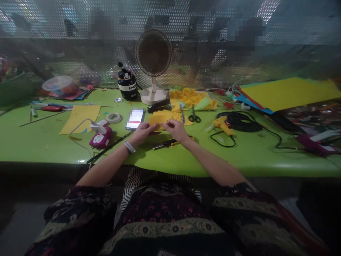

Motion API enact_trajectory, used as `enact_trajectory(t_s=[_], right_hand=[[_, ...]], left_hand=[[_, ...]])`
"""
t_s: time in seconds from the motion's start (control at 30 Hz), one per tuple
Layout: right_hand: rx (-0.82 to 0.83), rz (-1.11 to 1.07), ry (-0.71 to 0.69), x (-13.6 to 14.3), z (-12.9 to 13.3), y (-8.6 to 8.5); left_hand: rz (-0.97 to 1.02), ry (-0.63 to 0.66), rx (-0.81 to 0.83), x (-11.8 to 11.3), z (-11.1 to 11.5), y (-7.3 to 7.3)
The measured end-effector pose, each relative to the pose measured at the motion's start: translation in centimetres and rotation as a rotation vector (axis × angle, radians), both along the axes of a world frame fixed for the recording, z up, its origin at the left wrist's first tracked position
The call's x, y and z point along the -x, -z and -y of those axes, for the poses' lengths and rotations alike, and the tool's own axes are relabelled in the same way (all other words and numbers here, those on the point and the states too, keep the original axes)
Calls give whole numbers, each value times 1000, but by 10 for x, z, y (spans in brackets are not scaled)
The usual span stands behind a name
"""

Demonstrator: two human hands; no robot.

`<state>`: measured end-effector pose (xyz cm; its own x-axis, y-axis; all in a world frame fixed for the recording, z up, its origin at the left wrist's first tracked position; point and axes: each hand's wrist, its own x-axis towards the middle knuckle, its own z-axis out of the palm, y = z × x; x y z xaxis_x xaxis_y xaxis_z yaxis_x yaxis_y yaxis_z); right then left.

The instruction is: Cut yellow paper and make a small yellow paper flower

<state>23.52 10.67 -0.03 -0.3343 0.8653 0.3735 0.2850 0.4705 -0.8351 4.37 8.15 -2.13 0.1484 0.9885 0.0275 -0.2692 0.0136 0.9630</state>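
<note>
Between my two hands is a small piece of yellow paper (155,120), held above the green table. My left hand (143,132) pinches its left lower side, a watch band on the wrist. At its right lower edge, my right hand (176,128) has thumb and finger closed on the same piece. Just behind lie more yellow cut pieces (178,116), partly hidden by my hands. Below my hands rests a dark cutting tool with yellow on its handle (167,143). Black-handled scissors (194,116) lie to the right, and a phone (135,119) to the left.
A yellow glue gun (223,125) lies right with its cord looped. Left are a purple power adapter (101,138), a tape roll (113,117) and a yellow sheet (81,119). A fan (153,57) and a black bottle (128,85) stand at the back. Coloured sheets (290,94) are stacked far right.
</note>
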Motion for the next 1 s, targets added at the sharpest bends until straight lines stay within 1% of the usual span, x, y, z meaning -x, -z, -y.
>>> enact_trajectory(t_s=[0.07,0.17,0.23,0.3,0.37,0.47,0.57,0.7,0.8,0.9,1.0], right_hand=[[30,-45,23,1,-1,1],[124,-178,102,2,-5,4],[195,-256,77,2,-8,6],[225,-273,7,2,-10,7],[199,-242,-23,1,-11,7],[128,-167,5,0,-12,7],[92,-81,13,-2,-12,5],[52,20,-54,-4,-9,1],[56,11,-75,-2,-7,1],[153,-93,-67,1,-6,2],[330,-182,-117,3,-5,3]], left_hand=[[-3,1,-3,0,0,0],[-8,12,-4,0,-1,2],[-6,18,-2,-1,-1,3],[-5,24,0,-1,0,4],[-7,39,9,-2,0,3],[-13,44,28,-2,1,0],[-59,1,22,1,0,-2],[-146,-61,-5,5,-4,-3],[-192,-83,-45,5,-5,-3],[-176,-128,-101,3,-6,-2],[-126,-196,-138,2,-7,-1]])
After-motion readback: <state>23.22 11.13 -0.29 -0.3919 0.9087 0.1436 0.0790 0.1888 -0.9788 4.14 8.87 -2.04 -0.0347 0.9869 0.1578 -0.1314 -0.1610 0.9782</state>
